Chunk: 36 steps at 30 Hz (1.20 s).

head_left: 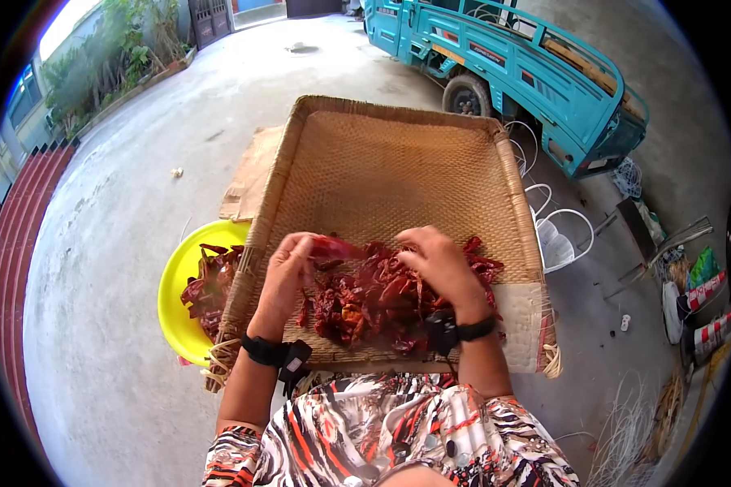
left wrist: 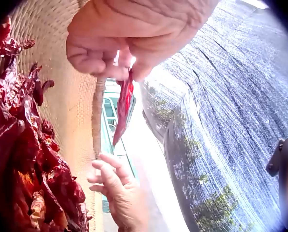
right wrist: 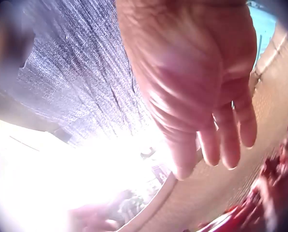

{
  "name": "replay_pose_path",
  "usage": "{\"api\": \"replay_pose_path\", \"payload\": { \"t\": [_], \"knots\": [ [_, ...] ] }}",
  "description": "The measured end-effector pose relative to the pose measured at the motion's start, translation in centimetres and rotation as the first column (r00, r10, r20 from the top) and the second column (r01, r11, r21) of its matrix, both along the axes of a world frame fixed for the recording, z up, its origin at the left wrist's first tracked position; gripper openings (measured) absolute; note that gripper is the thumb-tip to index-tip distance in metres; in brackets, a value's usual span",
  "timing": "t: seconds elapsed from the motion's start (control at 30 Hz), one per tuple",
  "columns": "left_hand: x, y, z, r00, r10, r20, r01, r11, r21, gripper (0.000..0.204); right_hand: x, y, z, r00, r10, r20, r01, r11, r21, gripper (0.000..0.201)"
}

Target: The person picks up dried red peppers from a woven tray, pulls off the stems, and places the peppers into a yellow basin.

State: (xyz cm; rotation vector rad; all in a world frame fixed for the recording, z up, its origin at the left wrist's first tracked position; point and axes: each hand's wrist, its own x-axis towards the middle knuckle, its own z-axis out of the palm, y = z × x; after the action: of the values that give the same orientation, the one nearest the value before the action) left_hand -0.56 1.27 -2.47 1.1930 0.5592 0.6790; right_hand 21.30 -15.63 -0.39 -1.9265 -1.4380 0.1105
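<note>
My left hand (head_left: 284, 272) pinches a dried red chili pepper (head_left: 338, 247) by one end between thumb and fingers. In the left wrist view that chili pepper (left wrist: 123, 110) hangs down from the fingertips. To its right, my right hand (head_left: 442, 264) hovers over the pile with nothing in it. Its fingers (right wrist: 226, 140) are extended and slightly bent in the right wrist view. Below both hands a heap of dried red chilies (head_left: 378, 304) lies in the near half of a large rectangular woven tray (head_left: 398, 150).
A yellow basin (head_left: 169, 296) holding more dried chilies stands left of the tray, partly under its edge. Flat cardboard (head_left: 252, 174) lies beside the tray's left side. Beyond, at right, is a teal cargo tricycle (head_left: 512, 69). White plastic containers (head_left: 554, 243) stand by the right rim.
</note>
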Motion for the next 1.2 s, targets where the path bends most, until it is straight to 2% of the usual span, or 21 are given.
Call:
{"api": "replay_pose_path", "payload": {
  "t": [0.07, 0.17, 0.27, 0.3, 0.4, 0.43, 0.53, 0.57, 0.63, 0.73, 0.8, 0.83, 0.93, 1.03, 1.1, 1.13, 1.2],
  "knots": [
    [0.2, 0.6, -0.7, 0.975, 0.172, 0.139, -0.172, 0.985, -0.011, 0.021, 2.4, -1.4, 0.3, 0.978, -0.177, 0.111, 0.188, 0.977, -0.101, 0.024],
    [-0.1, 2.2, -2.3, 0.878, 0.365, 0.309, -0.351, 0.931, -0.102, 0.019, 6.9, -3.1, -2.0, 0.934, -0.312, 0.175, 0.343, 0.921, -0.185, 0.024],
    [-0.4, 2.1, -1.8, 0.727, 0.590, 0.352, -0.539, 0.807, -0.240, 0.019, 9.7, -4.7, -4.5, 0.891, -0.402, 0.212, 0.445, 0.868, -0.222, 0.023],
    [-0.6, 2.3, -1.6, 0.694, 0.635, 0.339, -0.599, 0.771, -0.217, 0.028, 9.8, -5.1, -4.9, 0.889, -0.414, 0.197, 0.451, 0.865, -0.218, 0.023],
    [-1.8, 2.4, -0.3, 0.691, 0.615, 0.381, -0.488, 0.784, -0.383, 0.041, 10.3, -5.3, -5.7, 0.882, -0.440, 0.169, 0.468, 0.856, -0.218, 0.025],
    [-1.7, 2.5, 0.0, 0.652, 0.652, 0.389, -0.504, 0.755, -0.419, 0.051, 10.3, -5.3, -6.0, 0.879, -0.447, 0.163, 0.474, 0.853, -0.219, 0.026],
    [-1.8, 3.2, -0.4, 0.636, 0.702, 0.322, -0.549, 0.704, -0.450, 0.046, 10.3, -5.1, -6.5, 0.854, -0.459, 0.244, 0.501, 0.852, -0.151, 0.025],
    [-1.7, 3.1, -0.5, 0.642, 0.686, 0.342, -0.520, 0.718, -0.463, 0.036, 10.6, -5.0, -6.8, 0.867, -0.431, 0.252, 0.475, 0.867, -0.150, 0.024],
    [-1.7, 3.6, -2.2, 0.717, 0.603, 0.348, -0.477, 0.790, -0.385, 0.031, 10.9, -5.0, -6.8, 0.888, -0.372, 0.270, 0.421, 0.895, -0.149, 0.022],
    [-1.2, 3.2, -2.6, 0.806, 0.462, 0.370, -0.380, 0.883, -0.274, 0.024, 8.8, -5.0, -4.3, 0.839, -0.496, 0.222, 0.541, 0.802, -0.254, 0.018],
    [-0.9, 2.9, -2.6, 0.855, 0.356, 0.377, -0.290, 0.931, -0.222, 0.021, 9.2, -5.2, -4.8, 0.835, -0.478, 0.273, 0.544, 0.791, -0.278, 0.016],
    [-0.7, 2.3, -2.2, 0.869, 0.349, 0.350, -0.294, 0.934, -0.203, 0.018, 9.4, -5.3, -5.0, 0.832, -0.468, 0.298, 0.546, 0.786, -0.291, 0.015],
    [-0.6, 2.1, -2.0, 0.920, 0.265, 0.290, -0.224, 0.960, -0.167, 0.019, 9.5, -5.4, -4.7, 0.842, -0.435, 0.318, 0.519, 0.814, -0.262, 0.021],
    [-0.4, 1.5, -1.4, 0.977, 0.123, 0.172, -0.117, 0.992, -0.045, 0.019, 7.6, -4.4, -2.5, 0.866, -0.450, 0.217, 0.485, 0.862, -0.146, 0.019],
    [-0.2, 0.7, -1.0, 0.995, 0.018, 0.102, -0.018, 1.000, 0.002, 0.020, 5.9, -3.0, -1.4, 0.922, -0.378, -0.085, 0.369, 0.924, -0.102, 0.018],
    [-0.2, 0.5, -0.8, 0.997, -0.054, 0.053, 0.051, 0.998, 0.045, 0.020, 4.8, -2.3, -1.0, 0.917, -0.325, -0.233, 0.318, 0.946, -0.064, 0.018],
    [0.0, 0.1, -0.6, 0.980, -0.192, -0.052, 0.197, 0.973, 0.122, 0.022, 1.4, -0.8, -0.3, 0.860, -0.015, -0.511, 0.082, 0.991, 0.108, 0.015]
  ]
}}
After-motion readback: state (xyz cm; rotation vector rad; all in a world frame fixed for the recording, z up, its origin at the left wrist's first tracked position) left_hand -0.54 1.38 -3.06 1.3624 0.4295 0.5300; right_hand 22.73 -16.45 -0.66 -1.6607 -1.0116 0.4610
